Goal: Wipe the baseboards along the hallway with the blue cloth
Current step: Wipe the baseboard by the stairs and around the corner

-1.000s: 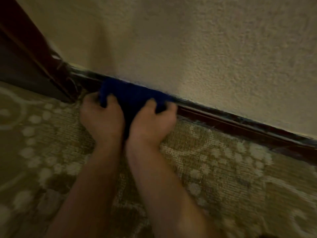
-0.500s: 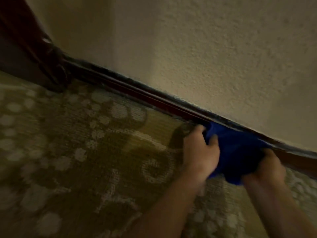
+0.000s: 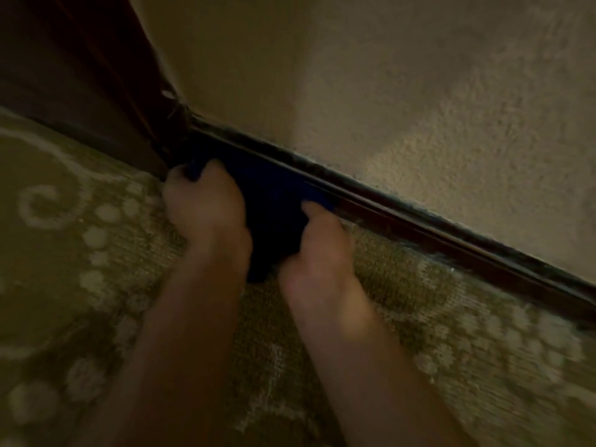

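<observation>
Both hands, left hand (image 3: 206, 211) and right hand (image 3: 317, 250), grip the soft blue cloth (image 3: 274, 201) (light, bunching easily) by its ends against the baseboard (image 3: 451, 233), fingers curled into it

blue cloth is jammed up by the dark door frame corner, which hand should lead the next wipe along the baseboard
Probably the right hand: it grips the blue cloth on the side facing the unwiped baseboard. The left hand sits against the door frame corner.

Dim, warm light over a textured beige wall (image 3: 419, 108), patterned olive carpet (image 3: 80, 253), dark wooden door frame (image 3: 106, 75).
</observation>
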The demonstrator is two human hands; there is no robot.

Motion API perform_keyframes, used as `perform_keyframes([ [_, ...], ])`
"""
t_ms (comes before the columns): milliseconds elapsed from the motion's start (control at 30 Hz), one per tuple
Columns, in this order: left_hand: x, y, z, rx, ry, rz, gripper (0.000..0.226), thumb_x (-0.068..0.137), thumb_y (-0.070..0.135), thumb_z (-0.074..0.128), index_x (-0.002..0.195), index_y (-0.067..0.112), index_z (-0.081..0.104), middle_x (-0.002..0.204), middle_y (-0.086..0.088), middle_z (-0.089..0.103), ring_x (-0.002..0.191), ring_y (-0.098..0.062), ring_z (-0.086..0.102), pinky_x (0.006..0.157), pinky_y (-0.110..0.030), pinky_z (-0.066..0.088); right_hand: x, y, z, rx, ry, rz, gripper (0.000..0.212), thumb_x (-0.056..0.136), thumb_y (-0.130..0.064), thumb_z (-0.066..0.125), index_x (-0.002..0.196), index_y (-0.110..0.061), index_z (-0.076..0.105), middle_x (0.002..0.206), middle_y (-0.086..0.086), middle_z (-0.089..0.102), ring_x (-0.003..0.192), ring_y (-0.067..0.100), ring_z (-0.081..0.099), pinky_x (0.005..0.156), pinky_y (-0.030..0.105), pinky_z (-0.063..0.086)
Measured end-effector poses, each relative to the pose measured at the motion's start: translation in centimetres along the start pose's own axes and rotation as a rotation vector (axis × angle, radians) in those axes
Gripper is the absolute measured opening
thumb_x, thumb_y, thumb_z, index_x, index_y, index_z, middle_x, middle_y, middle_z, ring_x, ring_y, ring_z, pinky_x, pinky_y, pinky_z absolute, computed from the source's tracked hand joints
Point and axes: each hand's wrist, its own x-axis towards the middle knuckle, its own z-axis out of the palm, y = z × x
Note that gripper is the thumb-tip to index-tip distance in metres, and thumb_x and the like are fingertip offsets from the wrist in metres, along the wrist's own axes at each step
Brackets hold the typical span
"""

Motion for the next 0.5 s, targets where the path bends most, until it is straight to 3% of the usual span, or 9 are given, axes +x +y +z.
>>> perform_keyframes([
  [67,-4.8,0.8,1.1,0.129,0.065,0.25,0.026,0.091,0.03,0.06,0.114,0.019,0.059,0.097,0.008,0.063,0.092,-0.011,0.062,0.088,-0.029,0.052,-0.8,-0.9,-2.4,0.006,0.029,-0.067,0.025,0.09,-0.007,0.058,0.115,-0.006,0.059,0.098,0.015,0.069,0.083,0.03,0.069,0.06,0.032,0.059],
  [167,-9.4,-1.8,1.4,0.215,-0.033,0.486,0.022,0.097,0.027,0.056,0.117,0.019,0.059,0.096,0.012,0.062,0.083,0.002,0.058,0.078,-0.01,0.046,-1.9,-2.4,-6.1,0.001,0.074,-0.148,0.037,0.086,-0.013,0.063,0.123,-0.012,0.057,0.109,0.012,0.07,0.092,0.031,0.071,0.07,0.041,0.06],
  [300,-9.8,-2.9,1.6,0.406,-0.068,0.674,0.027,0.098,0.03,0.051,0.122,0.02,0.059,0.096,0.002,0.065,0.079,-0.008,0.06,0.072,-0.02,0.046,-2.8,-2.8,-7.8,0.018,0.058,-0.162,0.036,0.089,-0.012,0.061,0.124,-0.017,0.055,0.116,0.008,0.067,0.098,0.027,0.07,0.084,0.043,0.057],
  [400,-11.0,-2.1,1.8,0.56,-0.106,0.774,0.021,0.089,0.023,0.062,0.109,0.017,0.064,0.086,-0.005,0.066,0.073,-0.02,0.062,0.064,-0.022,0.036,-3.4,-3.9,-8.6,0.051,0.137,-0.171,0.034,0.09,-0.014,0.06,0.123,-0.019,0.054,0.115,0.009,0.066,0.095,0.028,0.07,0.081,0.044,0.058],
  [500,-14.1,-1.9,2.1,0.763,-0.251,0.86,0.016,0.074,0.021,0.074,0.085,0.017,0.064,0.064,-0.004,0.06,0.057,-0.022,0.06,0.052,-0.022,0.028,-4.6,-5.9,-11.1,0.056,0.172,-0.224,0.017,0.092,-0.013,0.054,0.107,-0.015,0.061,0.095,0.008,0.073,0.08,0.023,0.072,0.068,0.035,0.058],
])
